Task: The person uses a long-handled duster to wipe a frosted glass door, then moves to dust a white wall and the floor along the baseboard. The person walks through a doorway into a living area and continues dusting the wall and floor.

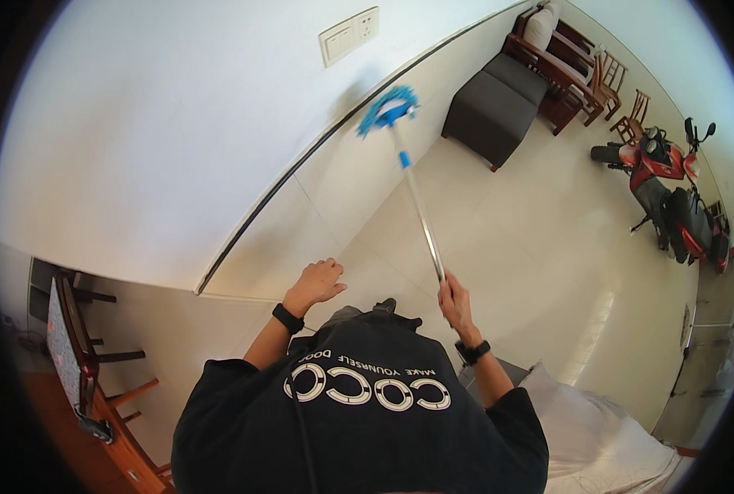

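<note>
My right hand [456, 302] grips the lower end of a metal pole [427, 228] with a blue collar. At the pole's far end is a mop head [391, 110] with blue chenille strands, slightly blurred, close to the white wall [175, 123] near its dark trim line [293, 159]. Whether the strands touch the wall I cannot tell. My left hand [316, 284] is held out in front of me with its fingers apart and nothing in it. Each of my wrists wears a black band.
A wall switch and socket panel [349, 36] is above the mop head. Further off are a dark grey padded bench [496, 111], wooden chairs [632, 117] and a red motorcycle [663, 179]. A table [64, 346] stands at left, a pale sheet [589, 432] lies at lower right.
</note>
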Motion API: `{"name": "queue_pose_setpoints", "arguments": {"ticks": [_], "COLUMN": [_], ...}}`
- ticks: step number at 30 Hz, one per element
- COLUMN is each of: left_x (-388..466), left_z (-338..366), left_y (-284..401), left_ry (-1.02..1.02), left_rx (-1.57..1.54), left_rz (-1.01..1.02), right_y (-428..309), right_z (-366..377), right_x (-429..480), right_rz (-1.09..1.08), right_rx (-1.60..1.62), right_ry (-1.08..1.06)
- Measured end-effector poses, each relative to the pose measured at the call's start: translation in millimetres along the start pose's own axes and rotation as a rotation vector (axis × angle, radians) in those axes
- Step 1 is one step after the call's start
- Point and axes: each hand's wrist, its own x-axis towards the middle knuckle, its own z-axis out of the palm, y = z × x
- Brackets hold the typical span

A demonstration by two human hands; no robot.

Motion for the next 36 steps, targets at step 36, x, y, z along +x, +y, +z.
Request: {"name": "queue_pose_setpoints", "arguments": {"ticks": [36], "left_x": [-182.9], "left_z": [-65.3], "left_y": [12.2], "left_ry": [0.768], "left_rx": [-0.152], "left_rz": [-0.210], "right_y": [-31.1], "right_z": [14.3], "right_x": [-50.1], "right_rz": [0.907], "right_rx": [0.787], "right_ry": [-0.637]}}
